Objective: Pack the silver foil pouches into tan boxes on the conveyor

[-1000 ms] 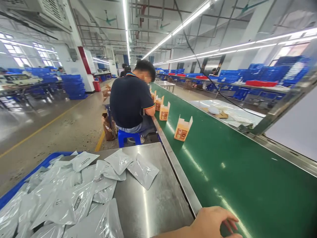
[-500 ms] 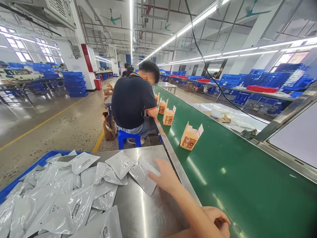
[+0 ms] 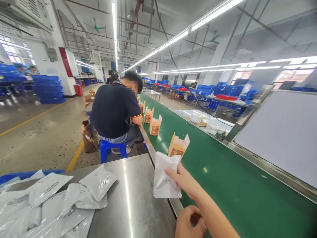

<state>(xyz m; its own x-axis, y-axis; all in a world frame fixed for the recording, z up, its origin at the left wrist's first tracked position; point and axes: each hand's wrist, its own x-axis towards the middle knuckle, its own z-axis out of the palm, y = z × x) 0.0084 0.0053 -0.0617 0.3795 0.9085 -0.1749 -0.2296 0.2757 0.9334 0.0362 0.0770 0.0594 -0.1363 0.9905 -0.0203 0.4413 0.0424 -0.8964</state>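
pouch (image 3: 165,177) now lifted off table (image 3: 138,205), pinched by right hand (image 3: 184,180).

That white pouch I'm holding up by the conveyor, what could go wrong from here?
The white pouch is pinched only at its right edge by the hand, so it might slip onto the green belt. The open carton stands close behind it; a swing could tip it. Loose pouches lie heaped on the steel table.

The pouch (image 3: 165,175) is white with faint grey print. At its one o'clock stands an orange-and-white carton (image 3: 177,146) with a brown panel, on the dark green belt (image 3: 235,185). The counter (image 3: 133,198) is silver steel. The stool (image 3: 110,150) at eleven o'clock is blue.
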